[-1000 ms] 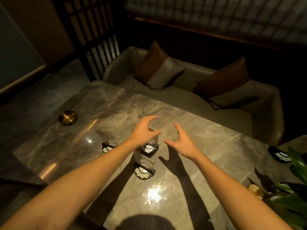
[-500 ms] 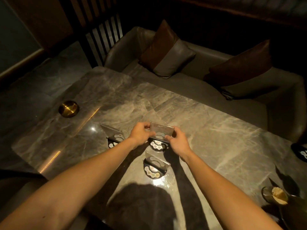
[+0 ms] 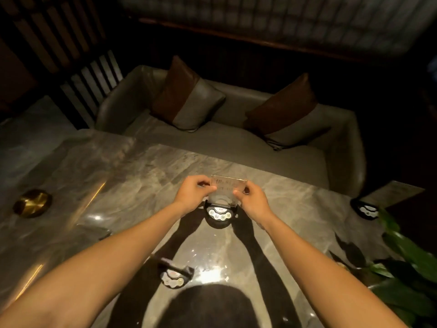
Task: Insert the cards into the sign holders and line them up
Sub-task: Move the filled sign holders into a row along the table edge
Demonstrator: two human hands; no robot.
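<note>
Both hands pinch one clear rectangular acrylic card [image 3: 228, 188] by its upper corners, left hand [image 3: 192, 194] on the left edge and right hand [image 3: 251, 201] on the right. Its long axis runs left to right, directly above the round black button-faced sign holder [image 3: 218, 214] on the grey marble worktop [image 3: 142, 185]; the seating move looks straight down.

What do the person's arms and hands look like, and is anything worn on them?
Both forearms are bare as far as the picture shows: no sleeve reaches into view. The left hand and the right hand wear no gloves. I can see no watch, bracelet or ring on either wrist or hand, though the light is dim and the fingers are partly hidden.
</note>
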